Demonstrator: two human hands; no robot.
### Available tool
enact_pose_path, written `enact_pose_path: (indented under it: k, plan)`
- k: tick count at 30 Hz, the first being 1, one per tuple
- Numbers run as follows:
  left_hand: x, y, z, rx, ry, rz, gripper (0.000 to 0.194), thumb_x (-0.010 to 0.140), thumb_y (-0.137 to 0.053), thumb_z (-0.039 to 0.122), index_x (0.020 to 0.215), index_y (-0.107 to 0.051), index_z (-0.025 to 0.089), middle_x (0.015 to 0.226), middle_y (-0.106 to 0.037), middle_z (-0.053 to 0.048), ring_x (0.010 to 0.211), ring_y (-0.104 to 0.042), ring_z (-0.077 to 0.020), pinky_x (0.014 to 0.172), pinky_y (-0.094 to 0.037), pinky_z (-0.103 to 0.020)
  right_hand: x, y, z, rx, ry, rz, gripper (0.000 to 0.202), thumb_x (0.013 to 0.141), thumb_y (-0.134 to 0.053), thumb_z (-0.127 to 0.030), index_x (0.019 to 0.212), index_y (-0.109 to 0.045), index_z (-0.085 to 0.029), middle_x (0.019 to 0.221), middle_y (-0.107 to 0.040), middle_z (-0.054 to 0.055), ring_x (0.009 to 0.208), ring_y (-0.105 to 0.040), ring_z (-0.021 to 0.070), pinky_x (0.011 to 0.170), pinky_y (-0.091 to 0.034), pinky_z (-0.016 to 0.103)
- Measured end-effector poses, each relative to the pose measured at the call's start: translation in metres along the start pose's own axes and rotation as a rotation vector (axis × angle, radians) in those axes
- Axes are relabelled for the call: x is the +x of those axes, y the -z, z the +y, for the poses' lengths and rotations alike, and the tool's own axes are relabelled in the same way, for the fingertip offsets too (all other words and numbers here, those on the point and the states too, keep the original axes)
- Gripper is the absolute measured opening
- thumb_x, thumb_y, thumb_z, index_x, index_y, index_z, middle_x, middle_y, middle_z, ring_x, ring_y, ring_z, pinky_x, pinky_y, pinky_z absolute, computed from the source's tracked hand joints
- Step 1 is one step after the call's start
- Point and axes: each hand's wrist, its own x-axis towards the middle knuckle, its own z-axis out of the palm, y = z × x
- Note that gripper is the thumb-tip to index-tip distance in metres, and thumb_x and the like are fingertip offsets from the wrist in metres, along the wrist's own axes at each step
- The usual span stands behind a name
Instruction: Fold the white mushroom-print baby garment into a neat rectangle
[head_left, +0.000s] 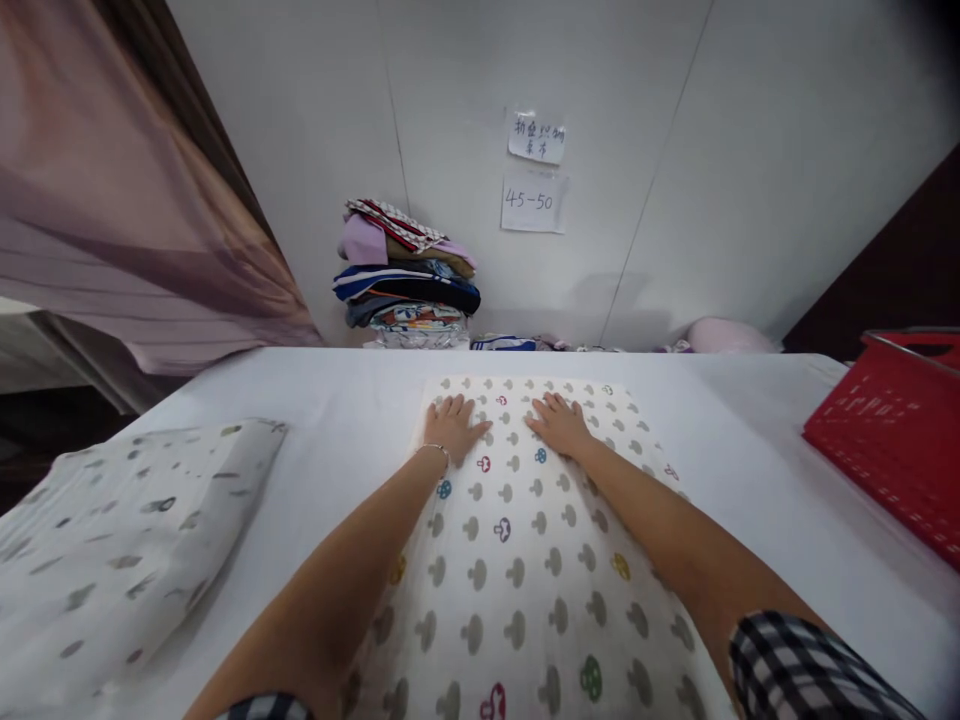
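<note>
A white cloth (517, 545) printed with grey and a few coloured mushrooms lies lengthwise on the white table, running from near its far edge down to the bottom of the view. My left hand (454, 430) rests flat on its far left part, fingers spread; a thin bracelet circles that wrist. On the far right part, my right hand (561, 425) also lies flat with fingers apart. Neither hand grips the fabric. The near end of the cloth runs out of view between my forearms.
At left lies a folded white cloth (142, 540) with small prints. A red plastic basket (892, 430) stands at right. Beyond the table, a stack of folded fabrics (409, 280) sits against the wall, below and left of two paper notes (534, 200). A pink curtain (150, 230) hangs at left.
</note>
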Motion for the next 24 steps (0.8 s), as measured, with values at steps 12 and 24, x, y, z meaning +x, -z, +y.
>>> enact_pose_path:
  k: [12,24]
  plan:
    - [0.041,0.0,-0.009,0.01,0.181,-0.073,0.079,0.081,-0.02,0.067,0.143,-0.028,0.019,0.152,-0.017,-0.006,0.139,-0.011,-0.0277,0.112,-0.012,-0.047,0.023,0.013,0.024,0.004,-0.073,-0.024,0.061,0.089,-0.016,-0.06,0.137,-0.034,-0.027,0.152,-0.015,0.006,0.139,-0.009,0.0264,0.107,-0.011,0.054]
    - [0.043,-0.002,-0.01,0.032,0.187,-0.075,0.08,0.081,-0.019,0.068,0.144,-0.026,0.02,0.153,-0.015,-0.006,0.14,-0.009,-0.0282,0.111,-0.011,-0.049,0.032,0.012,0.06,-0.008,-0.22,-0.022,0.062,0.089,-0.018,-0.06,0.143,-0.023,-0.029,0.153,-0.013,0.003,0.139,-0.009,0.026,0.107,-0.01,0.057]
